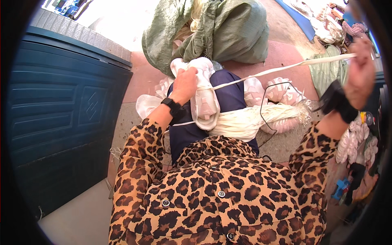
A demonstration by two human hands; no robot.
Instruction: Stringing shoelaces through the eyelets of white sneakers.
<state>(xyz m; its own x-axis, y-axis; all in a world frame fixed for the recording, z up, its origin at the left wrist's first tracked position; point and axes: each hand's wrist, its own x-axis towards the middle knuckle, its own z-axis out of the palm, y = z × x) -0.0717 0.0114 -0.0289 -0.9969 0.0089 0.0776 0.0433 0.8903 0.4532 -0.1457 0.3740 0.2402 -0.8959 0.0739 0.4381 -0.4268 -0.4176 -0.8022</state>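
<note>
So the white shoe (206, 102) sits on the lap over dark trousers (179, 134), long axis running near to far, just right of the left hand (185, 83), which is wrapped around its far end and is clearly the nearer one. The pale lace (330, 59) runs from the shoe out to the right and a bit farther, into the right hand (361, 65), well apart from the shoe; that one's blurry but looks pinched on the lace. Cream lace bundle (239, 122) lies just right, green sack (241, 34) beyond. Can't read any brand, label or writing on the shoe
</note>
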